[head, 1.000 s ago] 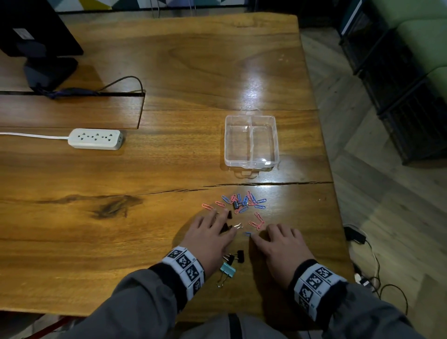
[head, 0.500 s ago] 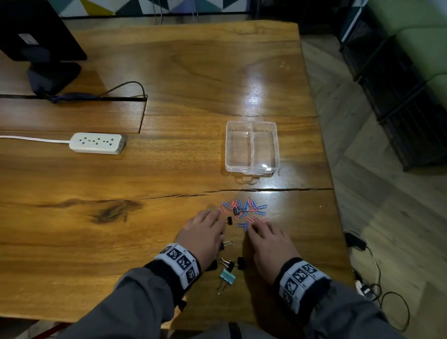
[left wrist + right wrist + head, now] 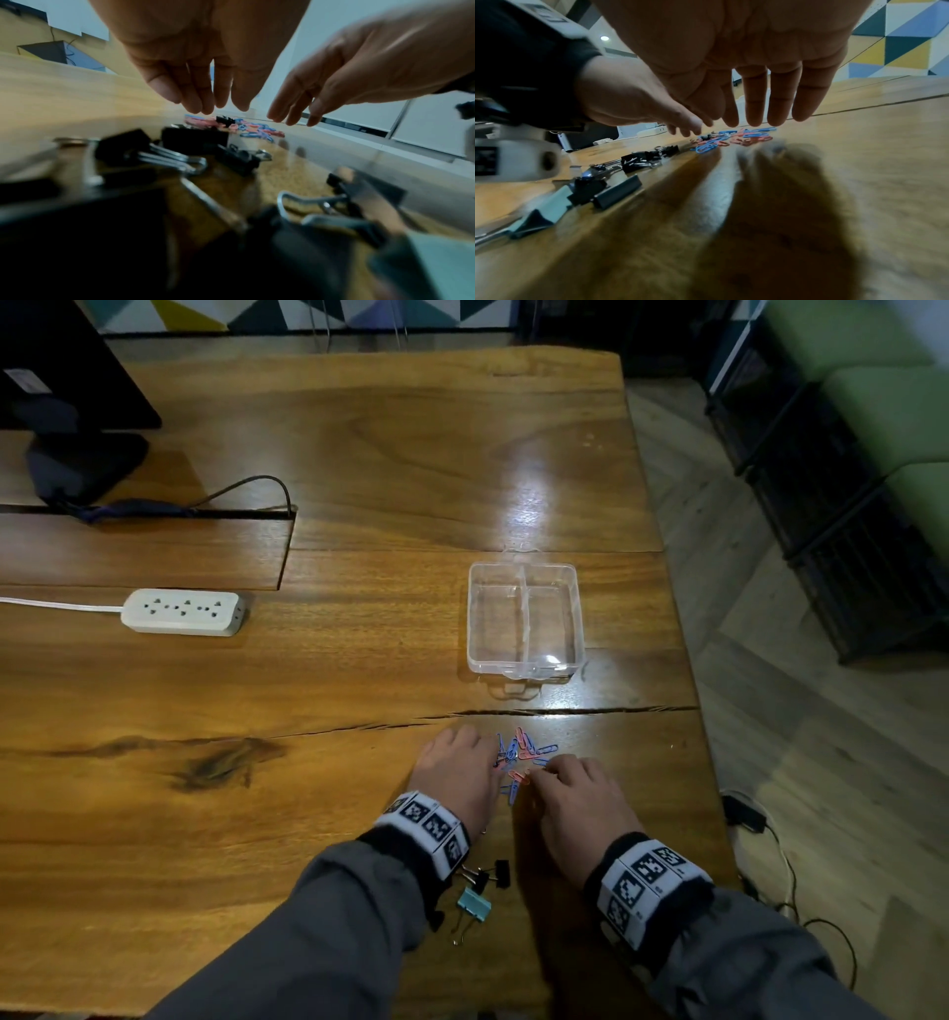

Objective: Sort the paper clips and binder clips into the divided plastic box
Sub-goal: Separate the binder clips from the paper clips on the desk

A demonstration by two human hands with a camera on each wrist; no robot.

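A heap of pink and blue paper clips [image 3: 523, 752] lies on the wooden table just beyond my fingertips, seen too as paper clips [image 3: 246, 127] and paper clips [image 3: 734, 139]. My left hand [image 3: 462, 773] and right hand [image 3: 580, 788] lie palm down on either side of the heap, fingers straight, holding nothing. Black binder clips [image 3: 488, 873] and a teal binder clip [image 3: 473, 905] sit near my left wrist; black binder clips [image 3: 180, 150] show close up. The clear divided box [image 3: 525, 621] stands further away, both compartments empty.
A white power strip [image 3: 182, 612] lies at the left, with a monitor base [image 3: 82, 464] and cable behind it. A long crack [image 3: 565, 711] runs across the table between the clips and the box. The table's right edge [image 3: 703, 762] is near my right hand.
Both hands have slid forward and inward, bunching the paper clips into a tighter heap. The binder clips stayed behind, now by my left wrist.
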